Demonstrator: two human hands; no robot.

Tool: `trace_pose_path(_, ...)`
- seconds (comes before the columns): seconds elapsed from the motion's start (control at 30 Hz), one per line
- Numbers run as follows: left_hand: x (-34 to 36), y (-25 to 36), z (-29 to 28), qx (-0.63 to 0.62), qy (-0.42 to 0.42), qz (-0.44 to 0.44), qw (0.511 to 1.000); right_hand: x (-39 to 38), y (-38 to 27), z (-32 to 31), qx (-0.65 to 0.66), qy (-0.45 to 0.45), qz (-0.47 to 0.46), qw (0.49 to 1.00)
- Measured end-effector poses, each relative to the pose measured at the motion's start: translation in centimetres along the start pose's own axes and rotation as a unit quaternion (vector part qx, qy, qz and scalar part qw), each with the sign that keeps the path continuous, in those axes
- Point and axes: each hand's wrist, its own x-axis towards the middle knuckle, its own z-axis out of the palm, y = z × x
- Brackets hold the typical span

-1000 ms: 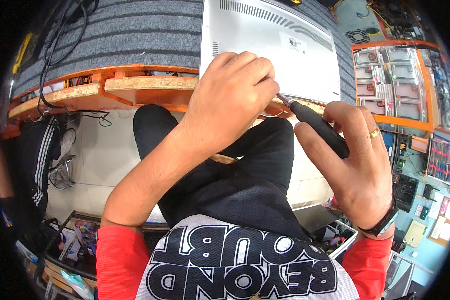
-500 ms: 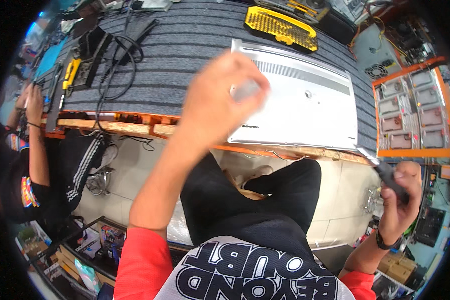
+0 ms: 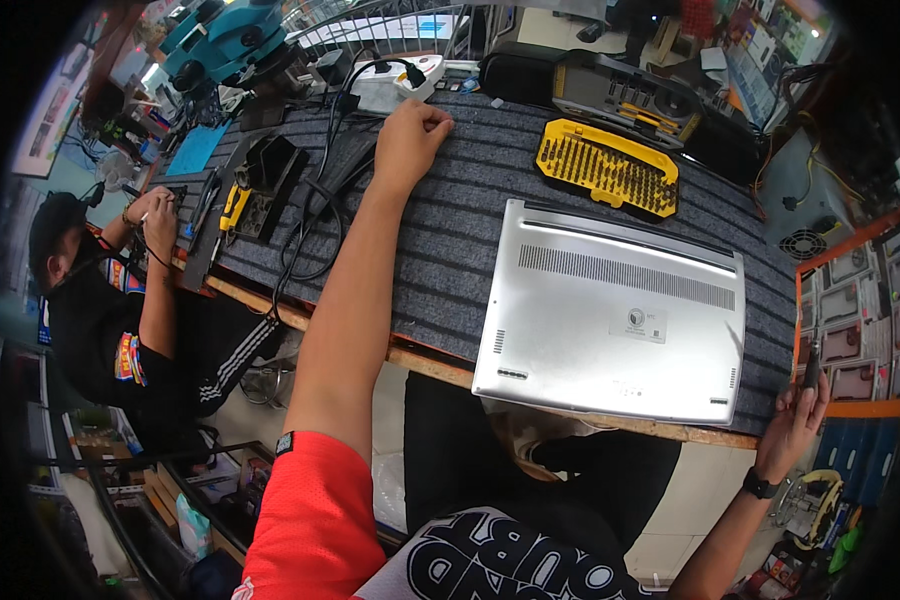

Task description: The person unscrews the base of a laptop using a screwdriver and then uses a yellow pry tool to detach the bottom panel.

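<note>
right hand (image 3: 795,421) grips the screwdriver (image 3: 812,372) beside the laptop (image 3: 610,310); left hand (image 3: 410,143) curled, can't tell if empty; probably a lull, driving calls for aim

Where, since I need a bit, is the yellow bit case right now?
In the head view, the yellow bit case lies right of centre on the striped mat, just beyond the laptop.

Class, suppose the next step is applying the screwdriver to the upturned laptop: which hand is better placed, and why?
Probably the right hand: it holds the screwdriver, near the right side of the laptop. The left hand is farther off, toward the white power strip.
</note>
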Motion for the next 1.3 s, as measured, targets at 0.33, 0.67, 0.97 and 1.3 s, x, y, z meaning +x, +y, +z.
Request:
trace_pose_path(0.33, 0.6, -1.2, 0.3, -0.078, 0.022, 0.004, 0.997, 0.2, 1.1, -2.5, -0.005, 0.003, -0.017, 1.000)
trace_pose_path(0.67, -1.9, 6.2, 1.6, -0.235, -0.069, 0.150, 0.958, -6.1, -10.2, 7.9, 0.033, -0.273, -0.092, 0.957)
trace_pose_path(0.97, -1.8, 6.0, 1.8, -0.164, -0.077, 0.310, 0.933, -16.3, -11.0, 24.6, -0.179, -0.468, -0.179, 0.847)
trace_pose_path(1.3, -2.5, 6.5, 0.8, -0.181, -0.188, 0.279, 0.924, -16.4, -11.4, 28.6, -0.322, -0.422, -0.260, 0.807)
